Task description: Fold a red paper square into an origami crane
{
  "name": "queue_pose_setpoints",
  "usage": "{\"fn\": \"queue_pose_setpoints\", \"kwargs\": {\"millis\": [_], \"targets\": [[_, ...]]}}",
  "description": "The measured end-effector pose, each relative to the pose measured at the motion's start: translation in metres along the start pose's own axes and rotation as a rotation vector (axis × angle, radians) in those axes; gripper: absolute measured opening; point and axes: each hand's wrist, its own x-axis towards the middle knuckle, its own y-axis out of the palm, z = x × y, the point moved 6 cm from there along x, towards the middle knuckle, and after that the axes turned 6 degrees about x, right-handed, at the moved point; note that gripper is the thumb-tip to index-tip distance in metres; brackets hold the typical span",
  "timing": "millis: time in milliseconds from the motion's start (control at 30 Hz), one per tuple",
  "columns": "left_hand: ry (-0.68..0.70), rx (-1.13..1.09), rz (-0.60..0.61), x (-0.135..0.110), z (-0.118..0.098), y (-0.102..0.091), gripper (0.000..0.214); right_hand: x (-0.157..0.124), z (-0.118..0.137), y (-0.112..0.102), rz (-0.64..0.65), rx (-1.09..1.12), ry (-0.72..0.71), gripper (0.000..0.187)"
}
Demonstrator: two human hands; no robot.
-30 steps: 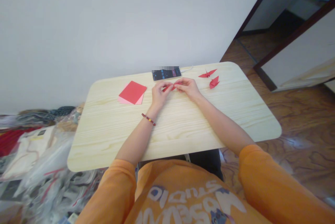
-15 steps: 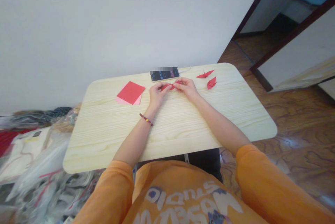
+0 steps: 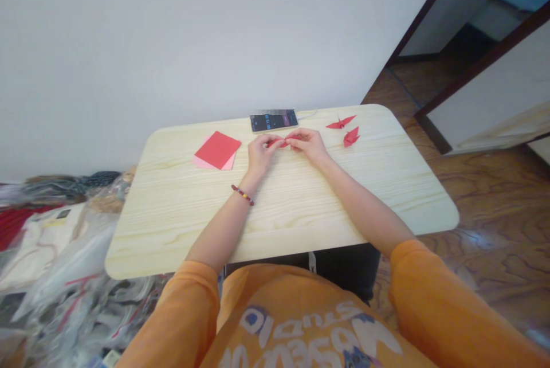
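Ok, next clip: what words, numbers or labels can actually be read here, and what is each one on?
"STUDIO": upside down in this view, on the orange sweatshirt.
Larger white letters below it on the sweatshirt: cut off by the frame, not readable.
The phone screen: light figures, too small and blurred to read.
The small label on the plastic bags at left: too small to read.
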Motion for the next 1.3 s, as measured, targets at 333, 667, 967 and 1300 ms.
{"fn": "queue_pose_setpoints", "kwargs": {"millis": [333, 667, 967, 1300], "targets": [[0.067, 0.043, -0.034, 0.0, -0.006, -0.004, 0.004, -0.001, 0.003, 0.001, -0.003, 0.003, 0.032, 0.03], [0.023, 0.025, -0.044, -0.002, -0.009, -0.005, 0.008, 0.002, 0.001, -0.004, -0.03, 0.019, 0.038, 0.033], [0.074, 0.048, -0.059, -0.001, -0.008, -0.007, 0.009, 0.0, 0.001, -0.004, -0.018, -0.018, 0.025, 0.034], [0.153, 0.076, -0.067, -0.001, -0.015, -0.009, 0.01, 0.001, 0.002, -0.002, -0.004, -0.01, 0.027, 0.036]]}}
